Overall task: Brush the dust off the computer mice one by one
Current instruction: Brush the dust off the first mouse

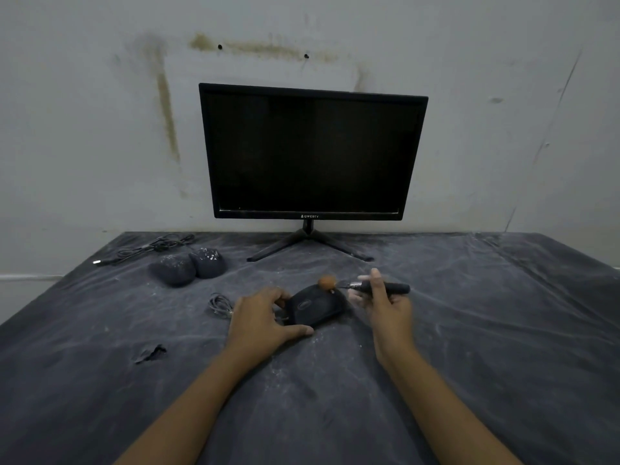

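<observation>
A black computer mouse (317, 307) lies on the dark dusty cloth (469, 330) in the middle of the table. My left hand (261, 320) grips its left side, thumb along the near edge. My right hand (385, 303) holds a black-handled brush (392, 287) whose orange-brown bristle head (327, 282) touches the mouse's far edge. Two more mice, both dust-speckled, sit side by side at the back left: one (172, 273) nearer, one (208, 261) behind it.
A black monitor (312, 152) on a splayed stand stands at the back against the wall. Coiled cables lie at the back left (154, 248) and beside my left hand (219, 305). A small tear (149, 353) marks the cloth at left.
</observation>
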